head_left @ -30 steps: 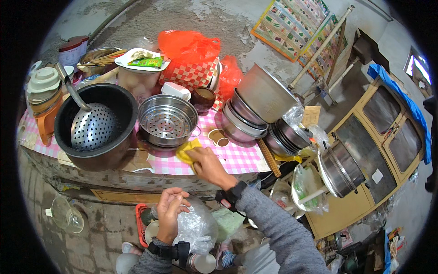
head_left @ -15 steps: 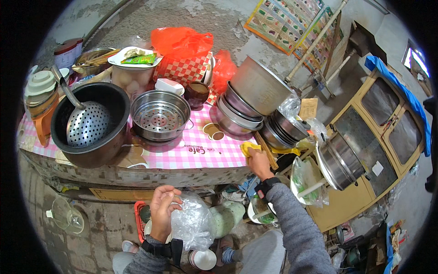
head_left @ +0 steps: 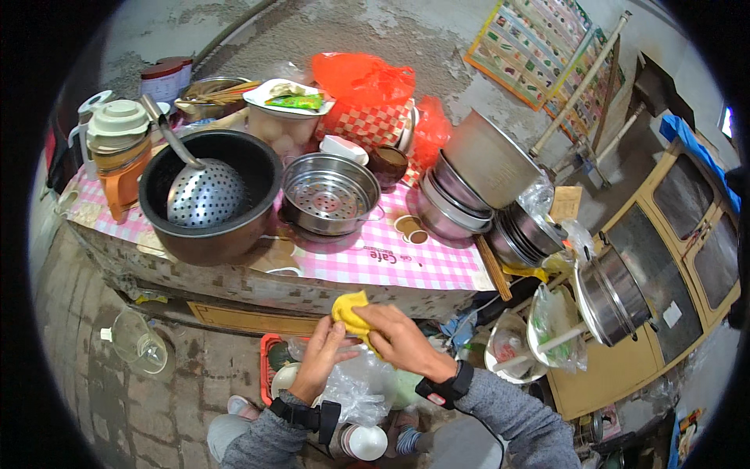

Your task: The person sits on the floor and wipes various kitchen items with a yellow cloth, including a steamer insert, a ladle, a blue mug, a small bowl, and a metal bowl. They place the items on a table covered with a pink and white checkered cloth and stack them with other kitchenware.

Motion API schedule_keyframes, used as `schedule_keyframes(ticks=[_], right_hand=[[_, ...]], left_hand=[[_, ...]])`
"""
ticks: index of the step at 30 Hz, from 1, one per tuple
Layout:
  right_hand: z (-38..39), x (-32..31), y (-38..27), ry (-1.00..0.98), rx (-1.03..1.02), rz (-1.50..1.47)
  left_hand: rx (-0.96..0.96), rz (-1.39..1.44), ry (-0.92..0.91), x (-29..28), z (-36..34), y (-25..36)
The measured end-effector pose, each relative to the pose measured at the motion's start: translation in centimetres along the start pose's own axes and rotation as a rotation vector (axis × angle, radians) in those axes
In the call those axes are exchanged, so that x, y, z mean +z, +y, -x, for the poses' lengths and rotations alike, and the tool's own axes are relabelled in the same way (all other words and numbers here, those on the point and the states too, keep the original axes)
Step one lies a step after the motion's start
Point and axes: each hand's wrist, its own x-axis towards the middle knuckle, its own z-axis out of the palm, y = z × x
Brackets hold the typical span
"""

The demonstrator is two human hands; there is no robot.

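Observation:
A crumpled yellow cloth (head_left: 349, 310) is bunched in the fingers of my right hand (head_left: 402, 341), just off the table's front edge. My left hand (head_left: 316, 359) is beside it, fingers apart, its fingertips close against the cloth; whether they touch it I cannot tell. Behind the hands, a steel steamer pot (head_left: 330, 194) with a perforated insert stands on the pink checked tablecloth (head_left: 344, 266). To its left is a large dark pot (head_left: 187, 238) holding a perforated skimmer ladle (head_left: 205, 195). A bundle of chopsticks (head_left: 492, 270) lies at the table's right front corner.
Stacked steel basins (head_left: 449, 207) and a tilted tall pot (head_left: 490, 160) crowd the table's right side. Red plastic bags (head_left: 363, 78) are at the back. Below my hands are a clear plastic bag (head_left: 355, 391) and white bowls (head_left: 366, 442). A tan cabinet (head_left: 617, 367) stands right.
My right hand has brought the yellow cloth from the table's right front corner back toward the middle, beside my left hand. My left hand has risen slightly. The view has shifted left.

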Motion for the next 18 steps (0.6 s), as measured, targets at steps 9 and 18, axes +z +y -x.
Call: schedule_keyframes(ticks=[9, 18], right_hand=[[-2.6, 0.2, -1.1, 0.014, 0.454, -0.51], [-10.8, -2.3, 1.0, 0.234, 0.89, -1.185]], left_hand=[[0.246, 0.138, 0.317, -1.0, -0.4, -0.2], [0.257, 0.088, 0.37, -1.4, 0.0, 0.9]])
